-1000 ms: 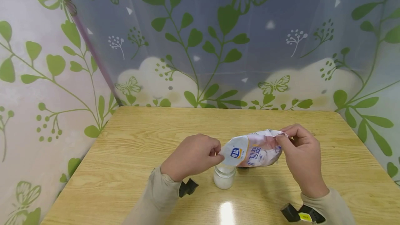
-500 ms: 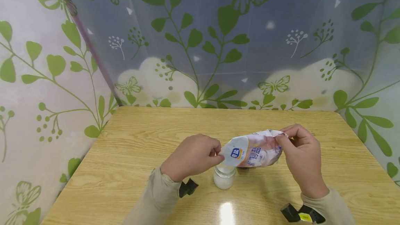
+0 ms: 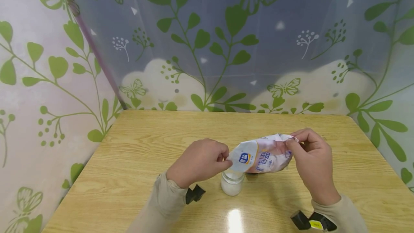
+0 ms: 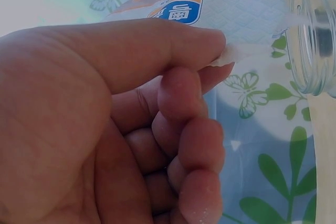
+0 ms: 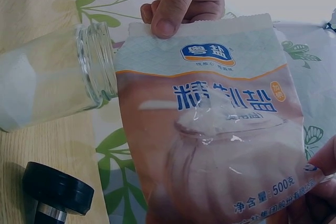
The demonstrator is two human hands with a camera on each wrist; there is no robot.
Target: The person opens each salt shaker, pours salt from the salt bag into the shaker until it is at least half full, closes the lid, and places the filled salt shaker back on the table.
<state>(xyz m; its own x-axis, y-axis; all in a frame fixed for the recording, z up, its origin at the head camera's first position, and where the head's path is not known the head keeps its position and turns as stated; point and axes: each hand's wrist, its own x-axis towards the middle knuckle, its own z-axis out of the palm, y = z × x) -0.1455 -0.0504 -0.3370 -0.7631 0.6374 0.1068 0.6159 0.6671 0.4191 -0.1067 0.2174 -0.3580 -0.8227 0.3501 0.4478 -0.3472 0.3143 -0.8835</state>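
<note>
Wood-grain table (image 3: 142, 132), leaf-print backdrop (image 3: 281, 60) behind. Left hand (image 3: 198, 164) pinches salt bag (image 3: 268, 157) at its top edge; right hand (image 3: 313, 164) pinches the bottom end, apparently keeping the bag slanted, top corner above the glass jar (image 3: 232, 187). Jar upright, white contents. Black-topped object (image 5: 58, 188) near jar. Bag reads 粤盐, 精制盐, 净含量:500克.

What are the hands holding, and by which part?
A salt bag: the left hand pinches its top edge near a corner; the right hand grips a bottom corner.
</note>
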